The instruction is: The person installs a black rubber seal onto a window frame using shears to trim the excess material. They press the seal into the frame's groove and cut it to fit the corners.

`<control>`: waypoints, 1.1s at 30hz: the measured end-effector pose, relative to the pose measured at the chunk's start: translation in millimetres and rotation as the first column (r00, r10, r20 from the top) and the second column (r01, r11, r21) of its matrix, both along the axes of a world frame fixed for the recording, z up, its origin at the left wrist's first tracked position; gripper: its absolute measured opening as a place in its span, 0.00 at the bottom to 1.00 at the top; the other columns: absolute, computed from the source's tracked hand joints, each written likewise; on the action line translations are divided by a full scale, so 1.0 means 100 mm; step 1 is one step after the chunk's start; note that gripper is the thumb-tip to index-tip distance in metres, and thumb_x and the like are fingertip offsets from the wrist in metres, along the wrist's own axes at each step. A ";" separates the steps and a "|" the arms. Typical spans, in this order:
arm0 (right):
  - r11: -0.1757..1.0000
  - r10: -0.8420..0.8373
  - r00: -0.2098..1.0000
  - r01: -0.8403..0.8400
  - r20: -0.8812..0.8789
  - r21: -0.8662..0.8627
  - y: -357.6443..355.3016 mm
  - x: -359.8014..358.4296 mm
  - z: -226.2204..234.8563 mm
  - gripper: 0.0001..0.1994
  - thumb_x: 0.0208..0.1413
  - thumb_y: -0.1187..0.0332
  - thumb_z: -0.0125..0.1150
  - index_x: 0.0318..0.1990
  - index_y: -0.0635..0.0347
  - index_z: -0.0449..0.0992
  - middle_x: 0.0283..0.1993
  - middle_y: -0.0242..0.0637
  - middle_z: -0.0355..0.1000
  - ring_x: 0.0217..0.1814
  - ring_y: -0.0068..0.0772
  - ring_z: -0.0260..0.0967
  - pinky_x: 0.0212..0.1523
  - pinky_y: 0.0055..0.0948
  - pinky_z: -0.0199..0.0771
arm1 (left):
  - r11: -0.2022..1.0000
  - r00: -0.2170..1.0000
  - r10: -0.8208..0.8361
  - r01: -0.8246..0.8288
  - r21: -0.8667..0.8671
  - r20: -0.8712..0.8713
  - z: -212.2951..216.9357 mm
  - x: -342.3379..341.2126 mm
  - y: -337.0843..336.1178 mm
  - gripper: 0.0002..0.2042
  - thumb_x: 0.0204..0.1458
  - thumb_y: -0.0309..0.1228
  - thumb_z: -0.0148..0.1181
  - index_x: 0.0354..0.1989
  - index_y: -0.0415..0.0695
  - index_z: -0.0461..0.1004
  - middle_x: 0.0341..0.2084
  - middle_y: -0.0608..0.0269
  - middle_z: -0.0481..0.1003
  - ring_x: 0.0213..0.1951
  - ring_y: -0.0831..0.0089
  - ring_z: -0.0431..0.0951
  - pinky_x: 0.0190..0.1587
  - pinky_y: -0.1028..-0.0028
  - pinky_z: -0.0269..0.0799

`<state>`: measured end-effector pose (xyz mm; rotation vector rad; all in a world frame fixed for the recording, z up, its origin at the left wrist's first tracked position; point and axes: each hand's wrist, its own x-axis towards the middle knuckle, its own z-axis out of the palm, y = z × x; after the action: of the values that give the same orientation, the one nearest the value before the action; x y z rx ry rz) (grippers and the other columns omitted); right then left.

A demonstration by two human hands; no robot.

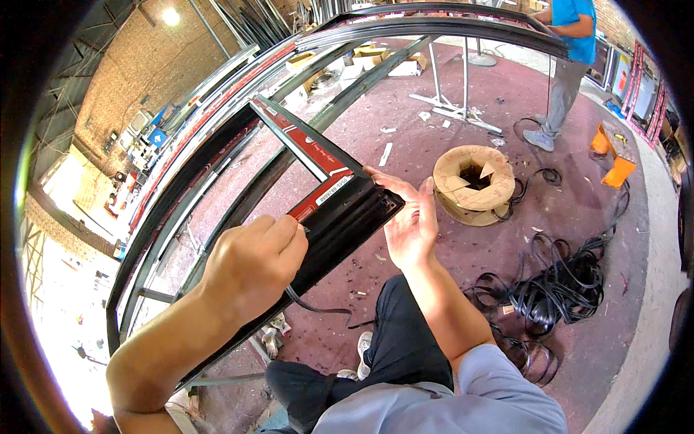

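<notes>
Rubber seal strip going into corner of black window frame – partway done.

Left hand [253,264] fisted on the near rail of the black frame corner [347,206], fingers pressed together and pinching the black rubber strip [318,309] against the profile; loose tail of the strip hangs below the hand toward the floor, so that length looks not yet seated. Right hand [408,224] braces the corner from the right, fingers spread flat, holding nothing. Frame corner sits centre, held up over the knees, its red protective tape [318,163] still on. Judged: seating has reached the corner or just short of it; far rail cannot tell. Strip tangle [564,289] and cardboard spool [473,184] lie on the floor right; a second person [567,65] stands far right.
</notes>
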<state>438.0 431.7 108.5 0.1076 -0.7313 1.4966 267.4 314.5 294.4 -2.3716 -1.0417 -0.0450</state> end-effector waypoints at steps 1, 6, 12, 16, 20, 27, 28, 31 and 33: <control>1.000 0.002 1.000 -0.002 0.004 -0.007 0.00 0.00 0.00 0.39 0.77 0.42 0.26 0.55 0.70 0.79 0.67 0.54 0.72 0.73 0.45 0.65 0.76 0.44 0.56 | 1.000 1.000 0.008 -0.007 -0.009 0.004 0.00 0.00 -0.01 0.06 0.45 0.25 0.61 0.32 0.39 0.76 0.28 0.61 0.72 0.30 0.67 0.77 0.28 0.69 0.79; 0.994 -0.094 0.993 0.098 0.071 -0.056 -0.09 -0.01 -0.06 0.35 0.76 0.42 0.35 0.65 0.69 0.69 0.71 0.48 0.68 0.75 0.40 0.62 0.77 0.41 0.55 | 1.000 0.995 0.014 -0.013 -0.018 0.096 -0.02 -0.02 -0.01 0.04 0.51 0.21 0.66 0.34 0.40 0.77 0.26 0.60 0.71 0.27 0.62 0.75 0.27 0.63 0.74; 0.980 0.031 0.898 0.059 0.439 -0.190 -0.73 -0.43 -1.09 0.30 0.75 0.50 0.47 0.73 0.62 0.61 0.71 0.42 0.66 0.74 0.34 0.63 0.75 0.40 0.58 | 1.000 0.961 0.029 -0.028 -0.006 0.274 -0.08 -0.06 -0.09 0.05 0.51 0.24 0.65 0.36 0.38 0.77 0.34 0.59 0.75 0.36 0.60 0.79 0.38 0.65 0.80; 0.989 0.088 0.654 -0.149 0.751 0.013 -1.63 -0.59 -1.21 0.25 0.73 0.56 0.56 0.68 0.66 0.69 0.62 0.44 0.75 0.64 0.34 0.72 0.66 0.35 0.68 | 0.990 0.860 0.138 -0.110 -0.085 0.492 -0.16 -0.09 -0.15 0.15 0.54 0.30 0.67 0.46 0.35 0.78 0.41 0.51 0.77 0.43 0.54 0.80 0.46 0.61 0.78; 0.967 0.097 0.629 -0.243 0.771 0.077 -1.92 -0.67 -1.04 0.17 0.73 0.60 0.58 0.55 0.65 0.80 0.45 0.39 0.81 0.46 0.27 0.76 0.48 0.30 0.75 | 0.949 0.728 0.310 -0.202 -0.241 0.612 -0.26 -0.23 -0.17 0.25 0.57 0.41 0.68 0.54 0.31 0.75 0.43 0.43 0.78 0.44 0.54 0.81 0.49 0.62 0.76; 0.709 0.633 0.552 -0.696 0.543 -0.119 -2.08 -1.03 -0.39 0.17 0.76 0.58 0.51 0.57 0.62 0.78 0.42 0.31 0.77 0.47 0.19 0.71 0.47 0.23 0.70 | 0.737 0.579 0.650 -0.323 -0.593 0.492 -0.09 -0.18 -0.05 0.31 0.63 0.56 0.59 0.50 0.32 0.78 0.39 0.40 0.80 0.44 0.51 0.82 0.50 0.58 0.74; 0.688 0.668 0.555 -0.714 0.496 -0.130 -2.14 -1.19 -0.38 0.17 0.76 0.58 0.51 0.57 0.61 0.77 0.42 0.31 0.76 0.47 0.20 0.71 0.47 0.23 0.69 | 0.718 0.586 0.668 -0.347 -0.604 0.458 -0.07 -0.15 -0.02 0.31 0.63 0.56 0.59 0.50 0.33 0.78 0.39 0.40 0.80 0.44 0.51 0.82 0.50 0.58 0.74; 0.671 0.694 0.593 -0.739 0.409 -0.067 -2.23 -1.49 -0.17 0.18 0.77 0.55 0.49 0.57 0.61 0.75 0.43 0.31 0.75 0.48 0.21 0.71 0.50 0.25 0.69 | 0.680 0.594 0.702 -0.394 -0.618 0.394 -0.08 -0.15 0.03 0.31 0.62 0.56 0.60 0.51 0.34 0.78 0.39 0.40 0.80 0.44 0.50 0.82 0.51 0.58 0.74; 0.679 0.688 0.614 -0.733 0.388 -0.043 -2.27 -1.58 0.02 0.20 0.77 0.53 0.47 0.55 0.62 0.73 0.41 0.32 0.74 0.47 0.24 0.70 0.53 0.30 0.70 | 0.702 0.603 0.681 -0.379 -0.602 0.415 -0.14 -0.18 0.08 0.30 0.62 0.56 0.60 0.50 0.34 0.78 0.39 0.41 0.81 0.44 0.50 0.82 0.51 0.57 0.73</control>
<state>280.1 205.0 110.4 0.2307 -1.1821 2.2890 249.4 322.1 280.8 -2.3387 -2.3240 -0.4172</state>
